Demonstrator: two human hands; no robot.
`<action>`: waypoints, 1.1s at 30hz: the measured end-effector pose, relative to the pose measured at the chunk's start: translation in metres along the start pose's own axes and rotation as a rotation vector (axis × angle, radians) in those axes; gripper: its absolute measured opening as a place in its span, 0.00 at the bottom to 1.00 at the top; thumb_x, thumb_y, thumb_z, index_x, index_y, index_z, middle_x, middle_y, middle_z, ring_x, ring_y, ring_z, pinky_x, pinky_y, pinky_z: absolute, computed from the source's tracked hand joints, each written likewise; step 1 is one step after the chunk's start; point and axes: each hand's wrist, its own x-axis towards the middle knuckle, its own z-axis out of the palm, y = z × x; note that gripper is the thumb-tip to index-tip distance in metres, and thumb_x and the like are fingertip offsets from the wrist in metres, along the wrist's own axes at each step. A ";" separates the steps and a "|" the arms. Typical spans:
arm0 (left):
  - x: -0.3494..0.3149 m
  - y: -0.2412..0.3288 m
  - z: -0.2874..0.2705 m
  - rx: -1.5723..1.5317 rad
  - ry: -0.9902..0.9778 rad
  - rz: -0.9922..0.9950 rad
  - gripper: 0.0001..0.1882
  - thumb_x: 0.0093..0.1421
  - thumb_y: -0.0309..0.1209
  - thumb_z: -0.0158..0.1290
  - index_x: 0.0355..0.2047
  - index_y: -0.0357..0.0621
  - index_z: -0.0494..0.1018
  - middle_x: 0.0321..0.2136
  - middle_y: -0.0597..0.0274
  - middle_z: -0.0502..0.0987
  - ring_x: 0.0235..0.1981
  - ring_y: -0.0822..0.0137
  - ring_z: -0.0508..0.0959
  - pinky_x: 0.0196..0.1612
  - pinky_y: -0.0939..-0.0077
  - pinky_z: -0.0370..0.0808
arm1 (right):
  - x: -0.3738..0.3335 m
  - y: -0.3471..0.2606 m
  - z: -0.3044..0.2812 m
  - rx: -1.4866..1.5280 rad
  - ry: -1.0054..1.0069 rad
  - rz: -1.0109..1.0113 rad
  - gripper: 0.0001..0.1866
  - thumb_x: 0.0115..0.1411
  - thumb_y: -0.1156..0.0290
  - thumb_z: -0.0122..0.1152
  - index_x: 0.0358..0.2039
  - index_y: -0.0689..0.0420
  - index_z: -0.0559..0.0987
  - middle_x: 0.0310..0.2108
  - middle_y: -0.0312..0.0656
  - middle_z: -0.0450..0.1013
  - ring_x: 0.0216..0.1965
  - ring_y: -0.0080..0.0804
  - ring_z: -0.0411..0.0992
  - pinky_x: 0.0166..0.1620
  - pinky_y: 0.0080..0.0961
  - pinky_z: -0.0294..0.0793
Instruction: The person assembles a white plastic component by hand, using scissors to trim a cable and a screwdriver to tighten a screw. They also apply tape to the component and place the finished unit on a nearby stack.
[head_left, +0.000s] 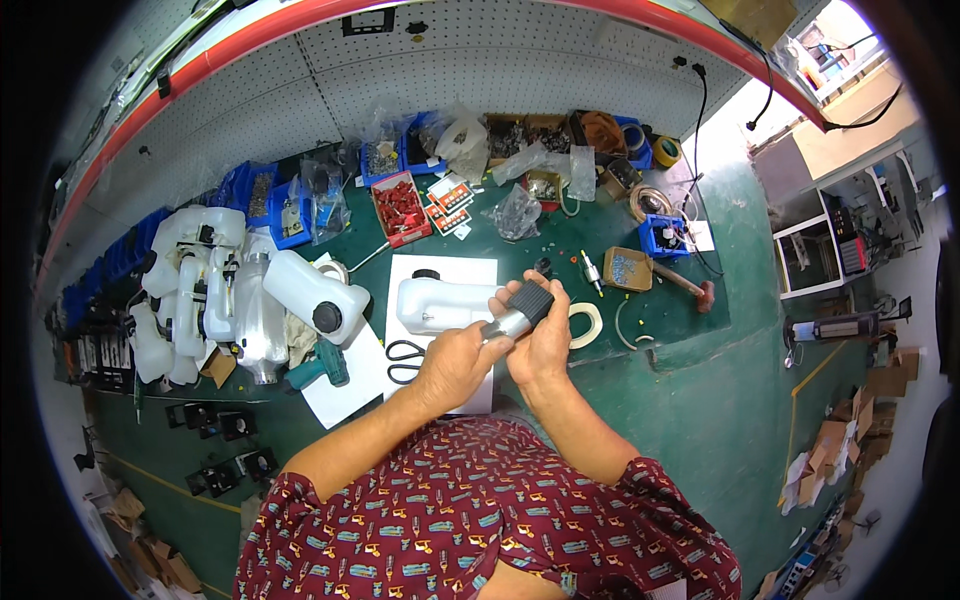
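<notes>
Above the bench's front part, I hold a silver cylinder (511, 323) with a black ribbed cap (531, 299) between both hands. My left hand (457, 363) closes round its lower silver end. My right hand (545, 345) wraps the capped end from the right, fingers curled behind it. Just beyond and to the left, a white plastic tank (438, 303) with a black cap lies on a white sheet (455, 268); my hands cover its right end. Black-handled scissors (404, 362) lie left of my left hand. Right of my right hand is a cream tape roll (598, 327).
Left stand several translucent tanks (207, 290), one larger capped tank (318, 297) and a green power tool (322, 368). Behind are a box of red parts (400, 208) and blue bins (290, 215). A hammer (690, 288) and a box of small screws (627, 270) sit right.
</notes>
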 end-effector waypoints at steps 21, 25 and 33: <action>0.007 0.013 0.004 0.035 0.081 0.116 0.16 0.71 0.40 0.53 0.43 0.35 0.75 0.26 0.39 0.81 0.31 0.37 0.82 0.35 0.48 0.77 | -0.023 0.015 0.011 -0.099 -0.070 -0.118 0.29 0.76 0.44 0.36 0.56 0.59 0.68 0.35 0.48 0.77 0.39 0.45 0.81 0.47 0.38 0.81; 0.007 -0.003 0.004 -0.036 0.101 0.197 0.14 0.72 0.34 0.49 0.47 0.34 0.75 0.27 0.41 0.80 0.30 0.41 0.83 0.35 0.54 0.77 | -0.019 0.027 0.008 -0.106 -0.137 -0.096 0.29 0.76 0.43 0.36 0.57 0.55 0.67 0.35 0.48 0.77 0.40 0.48 0.80 0.50 0.44 0.80; -0.001 -0.041 0.009 -0.228 0.024 0.034 0.15 0.73 0.36 0.49 0.45 0.33 0.74 0.24 0.43 0.79 0.28 0.44 0.82 0.33 0.55 0.75 | 0.002 0.056 -0.022 -0.302 -0.131 -0.121 0.29 0.76 0.47 0.44 0.57 0.62 0.74 0.45 0.50 0.79 0.42 0.32 0.79 0.48 0.28 0.79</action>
